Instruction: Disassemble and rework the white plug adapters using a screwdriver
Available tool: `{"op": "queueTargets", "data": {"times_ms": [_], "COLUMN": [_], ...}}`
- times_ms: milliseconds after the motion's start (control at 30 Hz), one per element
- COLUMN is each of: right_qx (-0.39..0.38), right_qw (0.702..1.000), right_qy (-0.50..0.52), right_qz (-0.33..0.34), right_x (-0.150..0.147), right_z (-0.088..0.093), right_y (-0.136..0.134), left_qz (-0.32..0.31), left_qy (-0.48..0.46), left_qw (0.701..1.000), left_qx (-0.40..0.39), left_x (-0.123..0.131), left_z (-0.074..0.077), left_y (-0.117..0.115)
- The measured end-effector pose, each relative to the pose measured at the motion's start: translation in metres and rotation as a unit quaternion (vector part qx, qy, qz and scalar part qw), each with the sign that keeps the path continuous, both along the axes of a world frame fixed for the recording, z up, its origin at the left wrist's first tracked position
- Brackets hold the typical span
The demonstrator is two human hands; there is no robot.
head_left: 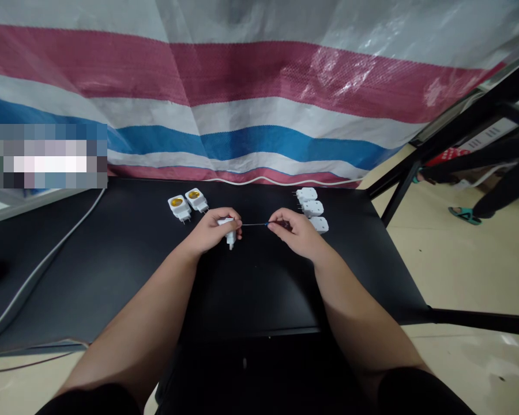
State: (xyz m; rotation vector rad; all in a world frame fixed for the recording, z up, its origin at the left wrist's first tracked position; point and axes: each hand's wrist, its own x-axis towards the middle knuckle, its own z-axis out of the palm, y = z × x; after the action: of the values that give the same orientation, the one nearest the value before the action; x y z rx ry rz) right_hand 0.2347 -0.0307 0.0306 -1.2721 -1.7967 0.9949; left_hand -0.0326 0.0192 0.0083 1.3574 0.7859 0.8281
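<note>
My left hand (211, 231) is closed around a white plug adapter (228, 229) held just above the black table (125, 253), its prongs pointing down. My right hand (297, 231) pinches a thin screwdriver (259, 224) with a blue collar; its shaft runs left to the adapter's side. Two white adapters with yellow centres (187, 204) lie just beyond my left hand. Three plain white adapters (313, 208) sit in a row right behind my right hand.
A grey cable (47, 259) runs across the table's left side. A striped red, white and blue tarp (251, 115) hangs behind the table. At the right stand a black metal frame (458, 124) and another person's legs (497, 184) on the pale floor.
</note>
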Motion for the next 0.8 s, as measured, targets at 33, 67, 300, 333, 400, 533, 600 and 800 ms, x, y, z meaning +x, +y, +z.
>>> {"op": "queueTargets", "data": {"times_ms": [33,67,300,333,400,533,600,800], "right_qx": [0.011,0.022,-0.037,-0.050,-0.039,0.041,0.055,0.014], "right_qw": [1.000,0.999,0.997,0.996,0.997,0.998,0.997,0.996], "right_qy": [0.014,0.024,0.065,0.072,0.072,0.055,0.054,0.092], "right_qz": [0.008,0.016,0.016,0.012,0.007,0.008,0.003,-0.010], "right_x": [0.001,0.001,-0.004,-0.005,-0.006,-0.004,-0.003,-0.007], "right_z": [0.000,-0.001,-0.010,-0.011,-0.013,-0.013,-0.012,-0.011], "right_y": [0.000,0.000,0.001,0.001,0.001,0.001,0.001,0.002], "left_qz": [-0.002,-0.005,-0.004,-0.002,0.000,0.002,0.001,-0.010], "left_qy": [-0.001,-0.002,-0.017,-0.016,-0.014,-0.010,-0.012,-0.004], "left_qw": [1.000,1.000,1.000,1.000,1.000,1.000,1.000,1.000], "left_qx": [-0.003,-0.007,0.003,0.006,0.006,-0.004,-0.006,-0.003], "left_x": [0.000,0.000,0.001,0.001,0.001,0.001,0.001,0.003], "left_z": [0.000,0.001,0.000,0.000,0.000,0.001,0.001,0.001], "left_y": [0.000,0.000,-0.002,-0.002,-0.002,-0.001,-0.001,-0.002]}}
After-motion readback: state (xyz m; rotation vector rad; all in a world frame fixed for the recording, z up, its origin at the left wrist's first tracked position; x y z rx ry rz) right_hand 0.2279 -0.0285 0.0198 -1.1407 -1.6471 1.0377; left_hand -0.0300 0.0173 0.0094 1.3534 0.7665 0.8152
